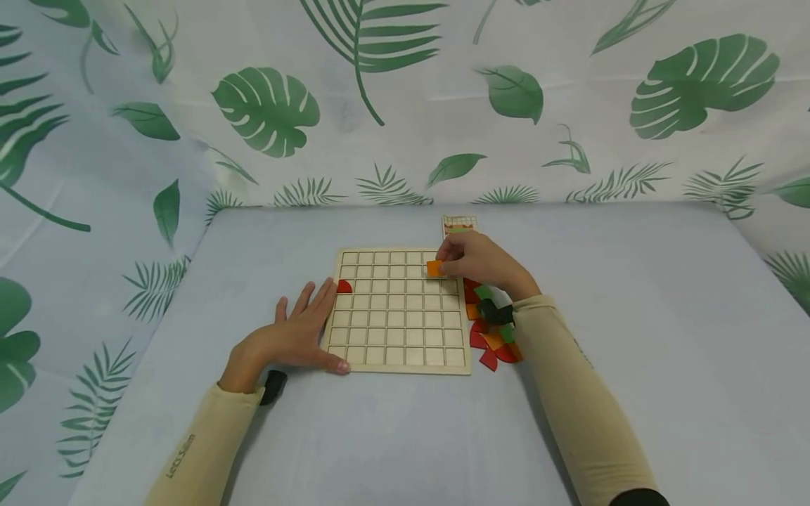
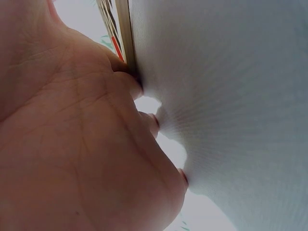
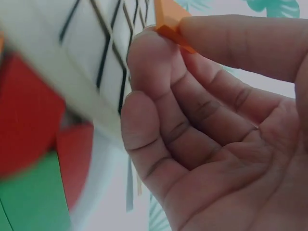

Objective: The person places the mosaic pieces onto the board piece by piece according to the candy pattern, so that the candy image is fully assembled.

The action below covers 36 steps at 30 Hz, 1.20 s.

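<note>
A pale wooden grid board (image 1: 397, 320) lies flat on the table. One red quarter-round piece (image 1: 344, 287) sits at its left side, in a left-column square. My left hand (image 1: 294, 341) rests spread along the board's left edge, thumb at the near left corner and fingers by the upper edge. In the left wrist view its fingertips touch the table beside the board's side. Over the board's upper right squares, my right hand (image 1: 474, 260) pinches an orange square tile (image 1: 434, 268) between thumb and fingers. The right wrist view shows the orange tile (image 3: 169, 21) tilted at the fingertips.
A loose pile of red, green and orange pieces, including a red piece (image 1: 488, 360), lies right of the board, partly under my right wrist. Behind the board is a small pattern card (image 1: 460, 222). A leaf-print cloth (image 1: 405, 105) hangs at the back and left.
</note>
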Available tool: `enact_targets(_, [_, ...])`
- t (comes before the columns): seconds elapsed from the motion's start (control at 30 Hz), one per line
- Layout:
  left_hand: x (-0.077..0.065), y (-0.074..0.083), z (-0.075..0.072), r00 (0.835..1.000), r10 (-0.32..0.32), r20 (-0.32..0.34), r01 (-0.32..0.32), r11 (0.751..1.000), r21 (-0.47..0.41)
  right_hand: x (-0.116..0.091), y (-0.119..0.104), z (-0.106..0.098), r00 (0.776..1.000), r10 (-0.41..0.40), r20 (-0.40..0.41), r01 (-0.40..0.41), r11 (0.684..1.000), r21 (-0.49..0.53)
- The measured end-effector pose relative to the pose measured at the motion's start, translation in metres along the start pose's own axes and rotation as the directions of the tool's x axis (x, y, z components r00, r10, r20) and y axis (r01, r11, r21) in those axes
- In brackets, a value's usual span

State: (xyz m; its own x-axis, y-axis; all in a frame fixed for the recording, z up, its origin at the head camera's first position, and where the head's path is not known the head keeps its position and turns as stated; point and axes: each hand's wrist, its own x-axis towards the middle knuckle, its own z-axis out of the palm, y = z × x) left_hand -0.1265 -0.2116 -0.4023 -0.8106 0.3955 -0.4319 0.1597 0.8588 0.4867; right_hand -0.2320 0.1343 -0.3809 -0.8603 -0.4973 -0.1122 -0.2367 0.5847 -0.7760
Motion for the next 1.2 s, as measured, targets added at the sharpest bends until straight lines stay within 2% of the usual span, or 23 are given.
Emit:
enact_targets(0.3, [0.001,-0.001,0.0,1.0,0.004,-0.007,-0.004,1.0,-0.007,0.011,-0.012,0.022,0.998,-0.051,0.039,0.048,0.996,0.076])
enact_targets(0.47, [0.003,-0.001,0.001,1.0,-0.017,-0.002,0.018,0.999,0.037,0.015,-0.023,0.037,0.995,-0.066,0.073,0.059,0.994,0.096])
enact_targets(0.6, [0.005,0.0,-0.001,1.0,-0.028,0.0,0.028,0.999,0.046,0.019,-0.032,0.05,0.992,-0.099,0.073,0.089,0.987,0.137])
enact_targets(0.93, [0.001,-0.002,-0.005,1.0,0.0,0.02,0.0,1.0,0.005,0.028,-0.044,0.084,0.991,-0.123,0.057,0.109,0.971,0.212])
enact_targets(1.2, [0.003,-0.003,-0.002,1.0,0.006,0.011,-0.006,1.0,0.015,0.035,-0.054,0.095,0.991,-0.085,0.107,0.058,0.97,0.237])
